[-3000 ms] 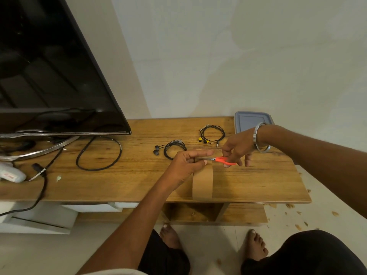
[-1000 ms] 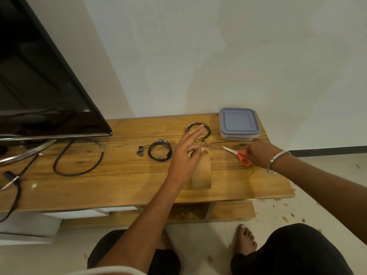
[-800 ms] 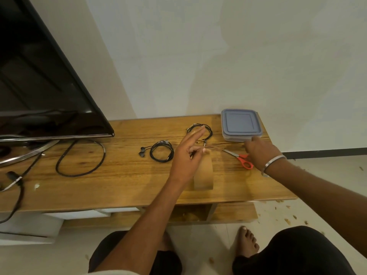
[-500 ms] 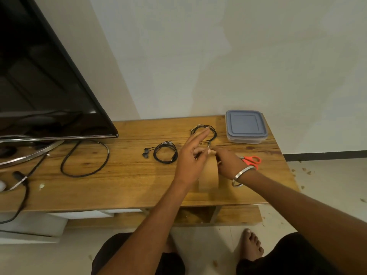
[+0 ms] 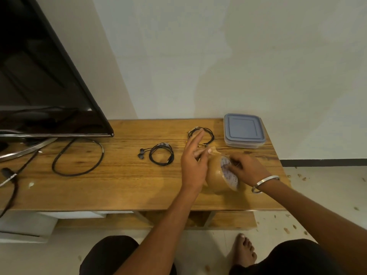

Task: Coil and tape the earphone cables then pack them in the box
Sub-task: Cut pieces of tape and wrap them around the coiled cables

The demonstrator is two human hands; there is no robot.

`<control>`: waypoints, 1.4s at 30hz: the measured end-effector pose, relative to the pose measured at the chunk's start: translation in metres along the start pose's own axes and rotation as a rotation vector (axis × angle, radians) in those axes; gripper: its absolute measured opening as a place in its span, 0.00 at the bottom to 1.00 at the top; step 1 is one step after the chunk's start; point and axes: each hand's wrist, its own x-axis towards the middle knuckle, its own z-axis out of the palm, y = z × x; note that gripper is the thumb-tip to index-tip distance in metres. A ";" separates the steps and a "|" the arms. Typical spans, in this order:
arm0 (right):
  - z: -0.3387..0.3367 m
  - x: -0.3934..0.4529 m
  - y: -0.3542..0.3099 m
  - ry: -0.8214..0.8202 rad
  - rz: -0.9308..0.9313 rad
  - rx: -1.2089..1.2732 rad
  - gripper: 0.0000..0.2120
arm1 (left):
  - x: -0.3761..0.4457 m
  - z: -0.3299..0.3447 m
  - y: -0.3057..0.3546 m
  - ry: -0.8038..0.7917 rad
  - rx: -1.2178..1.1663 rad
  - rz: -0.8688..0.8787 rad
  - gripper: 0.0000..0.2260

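- The brown tape roll (image 5: 217,175) stands tilted on the wooden bench (image 5: 123,175), near its front edge, and serves as the landmark here.
- The left hand (image 5: 193,165) is just left of the roll, pinching a short cut strip of tape (image 5: 214,150) between thumb and a finger while the other fingers stretch out straight.
- The right hand (image 5: 246,168) grips the roll from its right side, fingers curled at the printed core face.
- One coiled earphone cable (image 5: 161,156), buds lying to its left, rests on the bench well left of the roll; it looks already bound.
- A second coiled earphone cable (image 5: 206,133) lies just behind the roll, partly hidden by the left fingers; whether it is taped I cannot tell.
- The lidded grey box (image 5: 243,131) sits behind and right of the roll, closed, with nothing packed as far as shows.
- Judgement: coiling appears done; the strip must go on, likely on the second coil, then the box opened and both coils placed inside.
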 end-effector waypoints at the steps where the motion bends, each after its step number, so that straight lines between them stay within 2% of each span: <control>1: -0.004 -0.001 0.002 0.002 0.002 -0.020 0.05 | -0.001 0.000 -0.002 0.004 -0.002 -0.018 0.24; 5: -0.017 -0.002 0.010 -0.031 0.006 -0.130 0.10 | -0.003 0.004 -0.013 -0.043 -0.042 -0.114 0.27; 15: -0.035 -0.002 0.018 -0.134 0.039 -0.336 0.11 | -0.006 0.018 -0.030 -0.205 0.013 -0.177 0.32; 25: -0.036 0.002 0.011 -0.183 0.018 -0.428 0.11 | -0.001 0.010 -0.047 -0.201 0.072 -0.211 0.32; 33: -0.037 0.004 0.015 -0.218 0.088 -0.429 0.12 | -0.001 -0.002 -0.048 -0.210 0.083 -0.179 0.30; 35: -0.037 0.005 0.012 -0.190 0.097 -0.410 0.18 | -0.002 -0.005 -0.043 -0.198 0.038 -0.180 0.29; 38: -0.035 0.005 -0.002 -0.034 0.041 -0.333 0.22 | -0.002 -0.011 -0.033 -0.157 -0.110 -0.248 0.31; 42: -0.030 0.008 -0.036 0.140 -0.068 0.012 0.13 | -0.004 -0.021 -0.023 -0.130 -0.264 -0.318 0.33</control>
